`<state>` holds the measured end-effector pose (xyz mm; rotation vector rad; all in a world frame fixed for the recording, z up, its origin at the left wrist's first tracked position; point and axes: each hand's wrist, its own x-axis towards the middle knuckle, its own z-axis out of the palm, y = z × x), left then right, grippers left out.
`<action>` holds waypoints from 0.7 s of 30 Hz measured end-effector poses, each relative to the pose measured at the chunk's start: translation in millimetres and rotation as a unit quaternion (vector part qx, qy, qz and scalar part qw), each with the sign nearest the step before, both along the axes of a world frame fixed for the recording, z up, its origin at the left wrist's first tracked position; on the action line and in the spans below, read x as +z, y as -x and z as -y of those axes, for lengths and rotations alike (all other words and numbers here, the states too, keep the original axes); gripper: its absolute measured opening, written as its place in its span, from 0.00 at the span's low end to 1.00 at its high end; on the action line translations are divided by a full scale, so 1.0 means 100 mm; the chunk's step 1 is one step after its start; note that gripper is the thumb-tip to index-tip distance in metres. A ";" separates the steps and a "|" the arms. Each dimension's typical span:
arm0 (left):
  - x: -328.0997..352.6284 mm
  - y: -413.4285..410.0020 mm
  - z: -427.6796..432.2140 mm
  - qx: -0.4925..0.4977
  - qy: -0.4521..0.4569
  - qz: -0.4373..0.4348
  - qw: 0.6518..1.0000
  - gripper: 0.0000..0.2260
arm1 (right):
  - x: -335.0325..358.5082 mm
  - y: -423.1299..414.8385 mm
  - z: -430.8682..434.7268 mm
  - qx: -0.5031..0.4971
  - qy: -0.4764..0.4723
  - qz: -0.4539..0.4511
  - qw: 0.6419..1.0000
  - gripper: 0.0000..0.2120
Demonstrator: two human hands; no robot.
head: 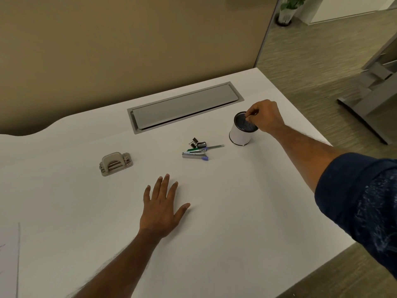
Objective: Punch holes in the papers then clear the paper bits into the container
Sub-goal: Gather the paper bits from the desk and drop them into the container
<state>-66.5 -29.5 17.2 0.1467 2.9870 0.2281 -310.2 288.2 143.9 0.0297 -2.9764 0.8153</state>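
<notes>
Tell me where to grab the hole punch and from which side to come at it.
Use the left hand, open and nearest. Take the hole punch from above, across its short width: thumb on the near long edge, fingers on the far one. It lies flat on the desk, long side toward the person, both edges free.

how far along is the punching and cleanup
Punching looks done: the hole punch sits untouched, the paper lies aside at the desk edge. In hand: the right hand pinches over the container, seemingly dropping bits in; the left hand rests flat on the desk. Left: any bits are too small to see.
</notes>
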 end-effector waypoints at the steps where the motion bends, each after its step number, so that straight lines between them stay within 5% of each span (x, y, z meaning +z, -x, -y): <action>1: 0.00 -0.01 -0.01 0.000 -0.004 -0.004 1.000 0.38 | 0.00 0.00 0.00 0.004 -0.006 -0.001 1.000 0.05; 9: 0.02 0.05 -0.10 -0.011 -0.011 -0.001 1.000 0.39 | 0.06 0.00 -0.03 0.033 -0.026 0.018 0.999 0.12; 12: 0.01 0.09 -0.15 -0.017 -0.013 0.001 1.000 0.39 | 0.11 -0.04 -0.05 -0.014 0.115 0.038 0.993 0.09; 16: 0.03 0.14 -0.26 -0.031 -0.015 0.000 0.999 0.40 | 0.19 -0.22 -0.09 -0.054 0.411 0.130 0.901 0.14; 21: 0.02 0.24 -0.42 -0.051 -0.018 0.009 0.998 0.40 | 0.11 -0.51 -0.15 -0.059 0.541 0.178 0.820 0.14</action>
